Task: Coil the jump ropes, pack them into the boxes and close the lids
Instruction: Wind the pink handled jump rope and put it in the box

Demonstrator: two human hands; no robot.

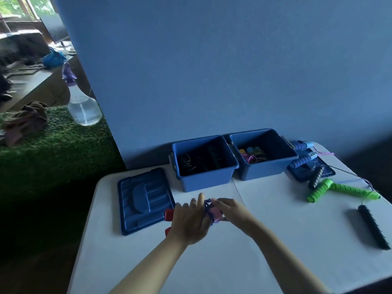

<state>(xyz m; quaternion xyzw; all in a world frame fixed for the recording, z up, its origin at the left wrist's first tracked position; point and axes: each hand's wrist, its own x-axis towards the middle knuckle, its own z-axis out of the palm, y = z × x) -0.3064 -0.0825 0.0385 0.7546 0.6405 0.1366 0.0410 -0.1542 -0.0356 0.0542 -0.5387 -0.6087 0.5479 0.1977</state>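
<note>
Above the worktop (pixel 265 240), left hand (pixel 188 221) grips the red handles (pixel 169 215); right hand (pixel 231 211) pinches the purple cord (pixel 207 209). Cord likely light and limp; best held at the rigid handles.

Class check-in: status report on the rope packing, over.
Left hand and right hand both gripping the red-handled rope, coiling at table centre. Both boxes open, lid flat at left. Nothing blocking.
</note>
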